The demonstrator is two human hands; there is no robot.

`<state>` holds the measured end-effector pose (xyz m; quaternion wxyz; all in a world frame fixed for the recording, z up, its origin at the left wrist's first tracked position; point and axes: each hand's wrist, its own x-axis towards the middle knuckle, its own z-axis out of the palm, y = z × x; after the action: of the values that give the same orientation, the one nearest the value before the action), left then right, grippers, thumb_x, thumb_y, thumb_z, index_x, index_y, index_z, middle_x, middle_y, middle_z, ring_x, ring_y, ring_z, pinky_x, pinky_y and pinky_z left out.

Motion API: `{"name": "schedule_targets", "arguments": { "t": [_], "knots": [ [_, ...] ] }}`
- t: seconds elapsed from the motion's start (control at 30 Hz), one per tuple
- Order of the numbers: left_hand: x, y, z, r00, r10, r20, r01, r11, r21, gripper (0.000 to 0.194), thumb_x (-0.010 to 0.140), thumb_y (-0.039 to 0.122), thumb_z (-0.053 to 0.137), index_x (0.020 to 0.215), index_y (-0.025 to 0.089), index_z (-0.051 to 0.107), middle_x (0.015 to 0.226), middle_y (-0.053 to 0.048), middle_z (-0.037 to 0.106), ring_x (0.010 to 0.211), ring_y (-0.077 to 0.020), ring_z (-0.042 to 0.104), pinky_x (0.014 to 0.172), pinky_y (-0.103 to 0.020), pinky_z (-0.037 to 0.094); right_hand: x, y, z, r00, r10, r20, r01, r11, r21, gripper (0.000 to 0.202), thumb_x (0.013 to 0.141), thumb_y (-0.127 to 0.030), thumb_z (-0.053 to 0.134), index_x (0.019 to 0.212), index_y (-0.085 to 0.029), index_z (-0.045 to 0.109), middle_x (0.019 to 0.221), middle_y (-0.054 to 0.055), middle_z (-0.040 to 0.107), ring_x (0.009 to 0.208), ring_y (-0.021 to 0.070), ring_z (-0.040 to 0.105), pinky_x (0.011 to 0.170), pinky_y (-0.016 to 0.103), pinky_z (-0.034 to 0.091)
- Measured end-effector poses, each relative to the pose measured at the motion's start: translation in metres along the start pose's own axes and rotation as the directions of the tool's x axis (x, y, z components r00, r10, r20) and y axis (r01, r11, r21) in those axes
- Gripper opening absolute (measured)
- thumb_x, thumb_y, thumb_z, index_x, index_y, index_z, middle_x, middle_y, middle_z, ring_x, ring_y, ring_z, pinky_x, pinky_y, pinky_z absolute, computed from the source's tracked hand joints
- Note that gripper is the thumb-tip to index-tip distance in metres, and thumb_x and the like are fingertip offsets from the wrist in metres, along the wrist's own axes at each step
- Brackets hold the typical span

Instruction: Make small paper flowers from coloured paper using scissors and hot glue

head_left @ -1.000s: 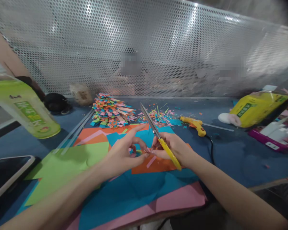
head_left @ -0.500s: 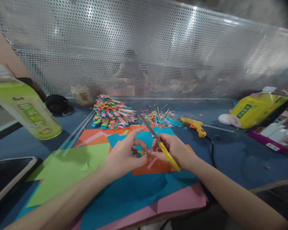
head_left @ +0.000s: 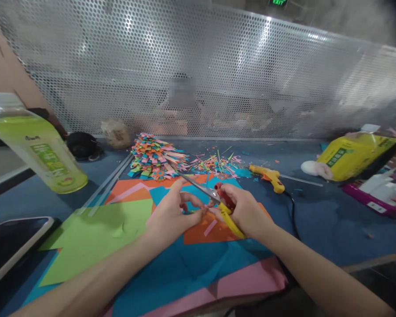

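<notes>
Yellow-and-red scissors point(head_left: 230, 220) hang across my right hand point(head_left: 247, 211), their blades pointing up and left over my left hand. The fingertips of my left hand point(head_left: 174, 211) pinch a tiny pink piece, and the tips of my right fingers meet it there. Beneath both hands lie an orange sheet point(head_left: 198, 233) with a small pink strip point(head_left: 210, 227) on it, and a large blue sheet point(head_left: 185, 273). Green paper point(head_left: 95, 237) lies to the left. Behind my hands stands a cone of folded colored strips point(head_left: 152, 158), with loose paper scraps point(head_left: 218, 164) at its right.
A yellow glue gun point(head_left: 269, 177) with a black cord lies back right, near a tilted yellow bottle point(head_left: 353, 152) and a purple power strip point(head_left: 371, 201). At left are a green drink bottle point(head_left: 48, 152), clear sticks point(head_left: 107, 187) and a phone point(head_left: 13, 246). A perforated metal screen point(head_left: 218, 79) stands behind.
The scissors have turned in my right hand, so the blades lean further left over my left hand and the red handle part now shows. The view has shifted slightly.
</notes>
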<state>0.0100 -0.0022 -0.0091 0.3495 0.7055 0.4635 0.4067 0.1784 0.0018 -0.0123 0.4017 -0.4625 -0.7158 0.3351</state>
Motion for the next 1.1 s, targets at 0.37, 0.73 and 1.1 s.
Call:
{"name": "schedule_targets", "arguments": {
  "t": [0.37,0.73,1.1],
  "knots": [
    [0.0,-0.004,0.003,0.992,0.117,-0.047,-0.105,0.975,0.197,0.053,0.067,0.022,0.06,0.113,0.022,0.035,0.074,0.003,0.066,0.073,-0.0161,0.061,0.064,-0.027,0.042,-0.003,-0.004,0.0,0.996,-0.058,-0.071,0.05,0.993,-0.111,0.013,0.061,-0.018,0.058,0.066,-0.018,0.047,0.061,-0.003,0.052,0.052,0.0083,0.041,0.045,0.019,0.03],
    [-0.004,-0.001,0.005,0.988,0.151,-0.043,-0.135,0.955,0.266,0.028,0.066,0.018,0.056,0.092,0.023,0.045,0.09,0.003,0.065,0.085,-0.0158,0.061,0.069,-0.027,0.046,-0.003,0.001,0.002,0.998,-0.063,-0.016,0.062,0.998,-0.025,0.015,0.061,-0.016,0.056,0.075,-0.018,0.05,0.076,0.0,0.059,0.063,0.0114,0.052,0.055,0.02,0.038],
    [0.01,0.001,-0.013,0.979,0.025,-0.201,-0.034,0.998,-0.044,0.045,0.069,0.026,0.058,0.109,0.021,0.038,0.071,0.004,0.059,0.058,-0.01,0.055,0.05,-0.02,0.041,0.0,0.002,0.002,1.0,0.002,0.011,-0.002,1.0,0.013,0.011,0.064,-0.024,0.058,0.069,-0.017,0.051,0.069,0.001,0.059,0.067,0.0145,0.055,0.059,0.024,0.043]
  ]
}}
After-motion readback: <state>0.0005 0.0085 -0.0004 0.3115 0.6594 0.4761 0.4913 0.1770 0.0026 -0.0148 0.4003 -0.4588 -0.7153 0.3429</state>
